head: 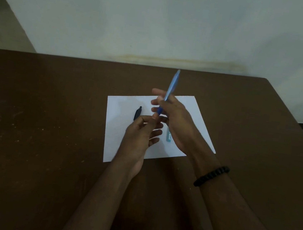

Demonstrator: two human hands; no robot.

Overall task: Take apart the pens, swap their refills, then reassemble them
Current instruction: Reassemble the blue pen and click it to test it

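The blue pen stands almost upright in the right hand, its long axis leaning a little to the right, with the far end pointing up and away and the lower end pointing down toward the left hand. Its barrel is smooth, translucent blue plastic, darker at the grip part near the bottom. The right hand holds it around the lower half, thumb and fingers closed on the barrel, the back of the hand turned up. The left hand is just below, palm turned toward the right, fingers loosely curled, and its fingertips meet the lower tip of the pen; I cannot tell if they pinch it. To the left of the left hand lies a small dark pen part, tapered, on the flat white paper. Under the right hand a pale blue piece lies on the same sheet. A black beaded bracelet circles the right wrist. The table is matte brown.
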